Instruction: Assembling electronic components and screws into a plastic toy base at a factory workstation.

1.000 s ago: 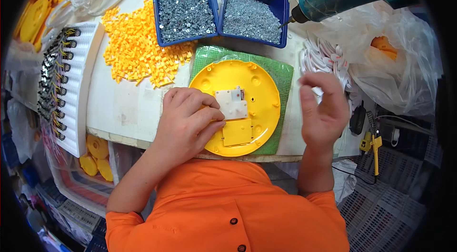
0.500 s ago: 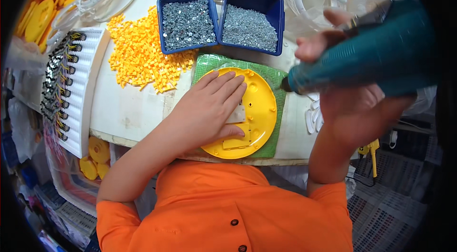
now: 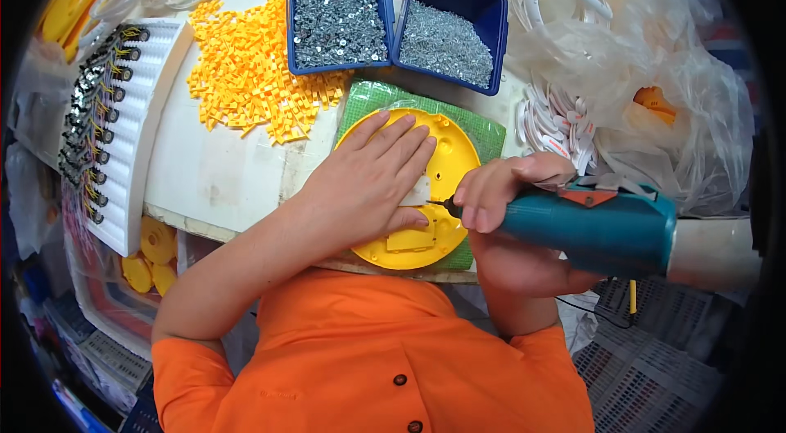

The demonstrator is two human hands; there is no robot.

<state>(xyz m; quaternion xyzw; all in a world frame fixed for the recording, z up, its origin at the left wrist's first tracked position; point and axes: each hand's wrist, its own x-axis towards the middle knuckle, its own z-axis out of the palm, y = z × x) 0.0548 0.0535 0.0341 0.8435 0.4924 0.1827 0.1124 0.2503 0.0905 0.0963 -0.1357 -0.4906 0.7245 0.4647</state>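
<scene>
Pressing the left hand [image 3: 370, 169] flat over one round yellow disc [image 3: 453, 148], with fingers a little apart and thumb set off toward one rectangular yellow panel [image 3: 411, 236] inside. Wrapping the right hand [image 3: 499, 191] closed around the front of one teal power screwdriver [image 3: 610, 230], and bringing its dark bit to the near right edge of one white casing [image 3: 416, 194] in the disc, partly covered by the left fingers. Unable to tell whether touching a screw there. Keeping the disc on one green mat [image 3: 491, 132], at the near edge of one white table [image 3: 221, 183].

Counting two blue bins at the far side: in the left bin [image 3: 291, 28], dark grey metal parts [image 3: 340, 24], nearly filling it; in the right bin [image 3: 467, 3], finer silvery parts [image 3: 446, 42], leaving the far inner wall bare. Finding one heap of small yellow pieces [image 3: 262, 69], too many to count, left of the bins. Farther left, seeing one white ridged tray [image 3: 141, 134] bearing about ten round black components [image 3: 111, 115] with wires. At right, seeing one clear plastic bag [image 3: 696, 97] around one orange piece [image 3: 655, 102], near overlapping white strips [image 3: 557, 124], uncountable.
</scene>
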